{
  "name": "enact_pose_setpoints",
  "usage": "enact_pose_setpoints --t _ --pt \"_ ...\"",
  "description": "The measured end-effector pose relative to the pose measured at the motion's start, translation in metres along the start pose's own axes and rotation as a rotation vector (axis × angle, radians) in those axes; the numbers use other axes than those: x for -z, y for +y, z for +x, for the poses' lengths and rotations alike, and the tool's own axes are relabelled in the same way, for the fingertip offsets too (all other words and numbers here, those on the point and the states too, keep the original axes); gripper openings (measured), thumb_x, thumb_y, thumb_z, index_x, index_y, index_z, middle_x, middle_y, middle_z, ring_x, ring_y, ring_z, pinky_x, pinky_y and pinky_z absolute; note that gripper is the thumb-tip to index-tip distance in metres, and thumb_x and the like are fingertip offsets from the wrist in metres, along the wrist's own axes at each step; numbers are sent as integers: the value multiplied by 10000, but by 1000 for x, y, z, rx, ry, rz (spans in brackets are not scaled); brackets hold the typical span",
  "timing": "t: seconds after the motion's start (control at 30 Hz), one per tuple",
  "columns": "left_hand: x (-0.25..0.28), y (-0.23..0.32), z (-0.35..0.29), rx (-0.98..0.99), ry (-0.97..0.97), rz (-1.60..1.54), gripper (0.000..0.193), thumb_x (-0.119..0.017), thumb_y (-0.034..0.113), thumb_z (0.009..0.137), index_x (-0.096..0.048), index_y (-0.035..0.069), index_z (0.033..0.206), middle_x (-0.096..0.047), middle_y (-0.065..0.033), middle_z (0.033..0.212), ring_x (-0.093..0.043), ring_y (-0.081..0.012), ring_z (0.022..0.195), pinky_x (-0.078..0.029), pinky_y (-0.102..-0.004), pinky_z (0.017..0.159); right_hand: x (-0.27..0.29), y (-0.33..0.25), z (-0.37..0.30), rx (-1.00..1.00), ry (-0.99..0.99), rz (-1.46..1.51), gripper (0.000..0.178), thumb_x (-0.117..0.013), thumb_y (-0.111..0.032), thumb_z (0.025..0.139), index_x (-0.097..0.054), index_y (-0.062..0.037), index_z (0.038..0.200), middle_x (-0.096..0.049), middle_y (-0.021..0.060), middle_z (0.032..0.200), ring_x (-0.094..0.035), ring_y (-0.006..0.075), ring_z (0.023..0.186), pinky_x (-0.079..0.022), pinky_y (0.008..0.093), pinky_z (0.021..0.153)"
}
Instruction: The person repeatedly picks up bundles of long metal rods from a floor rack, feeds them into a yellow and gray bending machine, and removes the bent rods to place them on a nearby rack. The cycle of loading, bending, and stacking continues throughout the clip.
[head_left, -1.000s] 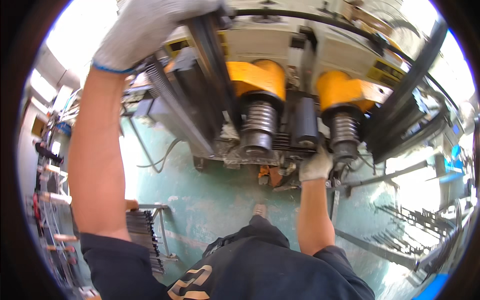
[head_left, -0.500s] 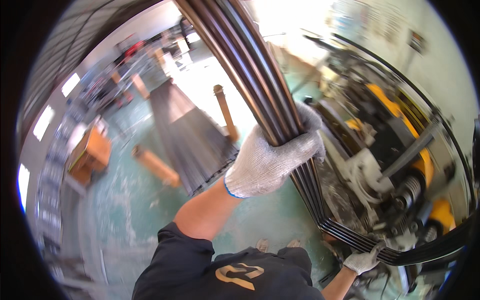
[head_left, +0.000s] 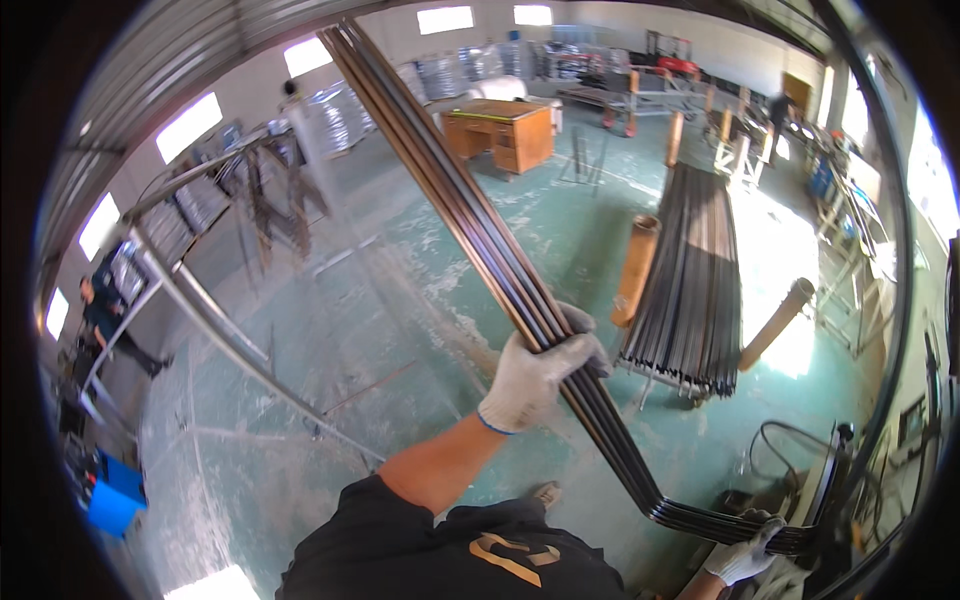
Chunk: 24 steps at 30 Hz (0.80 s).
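Note:
A bundle of several long, dark metal tubes [head_left: 470, 222] runs from the upper left toward me and bends sharply near the lower right. My left hand [head_left: 532, 378], in a whitish knit glove, is wrapped round the straight part above the bend. Past the bend, at the lower right, my right hand [head_left: 742, 558] grips the same bundle, also gloved; the dark machine parts beside it partly crowd the view. The tubes lie close together, tilted, with their far ends up in the air.
A stack of dark metal lengths [head_left: 690, 290] lies ahead right between upright brown posts [head_left: 637, 265]. A wooden desk [head_left: 505, 135] stands farther off. Left are a metal frame [head_left: 205, 325], a blue box [head_left: 115, 495] and a person [head_left: 108, 315]. A dark curved bar [head_left: 890, 330] rises at right.
My view has turned left, bringing the desk and left-hand frame in. The yellow-and-black machine has left view. The tubes have swung along, with both hands still gripping them.

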<state>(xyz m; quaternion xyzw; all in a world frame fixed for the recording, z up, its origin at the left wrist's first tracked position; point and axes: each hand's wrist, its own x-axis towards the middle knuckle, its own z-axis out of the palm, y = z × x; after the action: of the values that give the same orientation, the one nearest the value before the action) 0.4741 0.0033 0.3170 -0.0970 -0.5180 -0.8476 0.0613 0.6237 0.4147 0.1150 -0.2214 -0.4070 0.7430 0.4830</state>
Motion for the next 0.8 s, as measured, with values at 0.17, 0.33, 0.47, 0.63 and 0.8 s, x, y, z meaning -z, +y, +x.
enact_pose_setpoints --t 0.17,0.33,0.47,0.63,0.8 --pt "89 40 -14 -123 259 -94 239 -713 11 966 -646 -5 1195 -736 -152 893 -772 -326 832 -659 -495 776 -114 15 -45 105 -59 -238 271 -756 -242 1103 -674 10 1156 -702 91 971 -661 196 818 -583 372 758" --pt "173 88 -7 -250 438 -182 225 -718 37 929 -655 9 1143 -730 -158 878 -758 -363 795 -652 -525 752 -246 16 -82 81 -334 -157 245 -765 -237 1086 -690 -6 1119 -648 55 893 -619 164 786 -532 317 726" --pt "269 141 22 -389 468 -259 131 -671 84 1008 -643 19 1119 -725 -160 874 -755 -343 815 -648 -468 798 -395 1 -125 510 -422 -442 276 -724 -249 1113 -713 26 1102 -726 69 934 -623 135 814 -524 306 745" --pt "428 205 25 -505 623 -206 195 -625 157 1036 -710 -18 1030 -755 -201 995 -732 -363 967 -592 -504 969 -641 -11 -236 1036 -731 -284 240 -735 -223 1082 -698 11 1119 -719 86 953 -642 181 850 -538 340 771" --pt "474 247 64 -711 847 -463 455 -573 182 1083 -582 -112 1430 -613 -277 1490 -572 -413 1413 -401 -575 1268 -771 41 -395 1103 -1158 -169 272 -768 -224 1038 -700 -3 1182 -737 119 1028 -671 242 928 -557 379 829"
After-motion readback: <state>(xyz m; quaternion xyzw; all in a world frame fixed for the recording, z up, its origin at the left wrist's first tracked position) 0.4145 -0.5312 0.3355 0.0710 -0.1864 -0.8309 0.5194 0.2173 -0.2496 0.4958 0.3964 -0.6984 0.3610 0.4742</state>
